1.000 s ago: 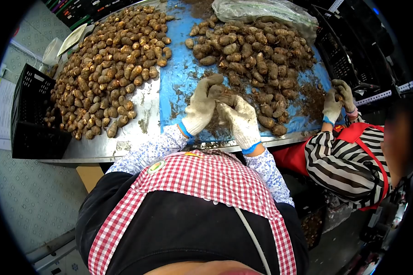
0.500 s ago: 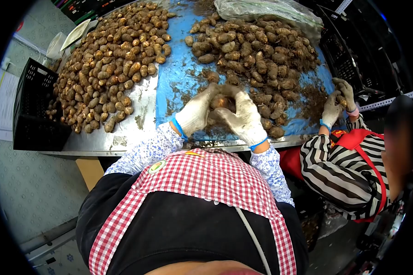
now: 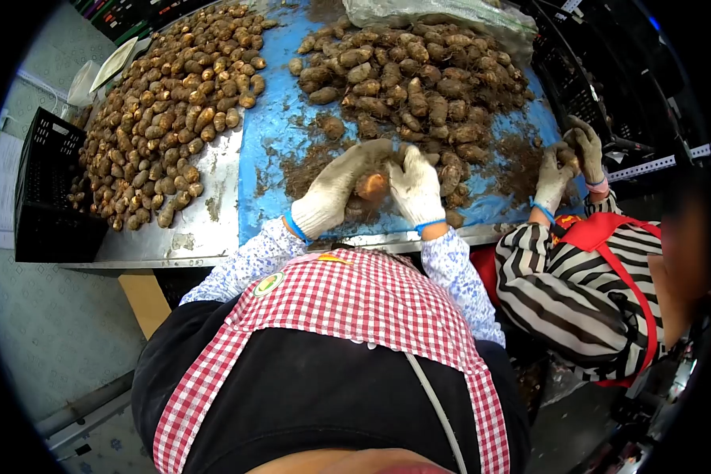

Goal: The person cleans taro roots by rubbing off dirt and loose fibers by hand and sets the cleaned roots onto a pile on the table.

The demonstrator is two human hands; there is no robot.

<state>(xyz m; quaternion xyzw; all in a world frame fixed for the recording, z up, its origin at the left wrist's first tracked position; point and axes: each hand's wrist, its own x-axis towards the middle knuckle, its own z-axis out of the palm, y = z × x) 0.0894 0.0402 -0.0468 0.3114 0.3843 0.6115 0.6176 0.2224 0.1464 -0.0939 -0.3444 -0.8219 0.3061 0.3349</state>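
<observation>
My left hand, in a soiled white knit glove, is closed around a small taro whose pale orange end faces me. Just right of it, my right hand, gloved the same way, has its fingers bent together near the left fingertips. Whatever those fingers pinch, if anything, is hidden. Both hands are over the front of a blue plastic sheet. Beyond them lies a heap of hairy, dirt-covered taros, with loose root fibre and soil around it.
Cleaner taros are heaped on the metal table to the left, beside a black crate. A clear plastic bag lies at the back. At right, a co-worker's gloved hands are near black crates.
My view has shifted, so the table appears further left. My right hand has drawn slightly away from the taro, which now shows its orange end in my left hand.
</observation>
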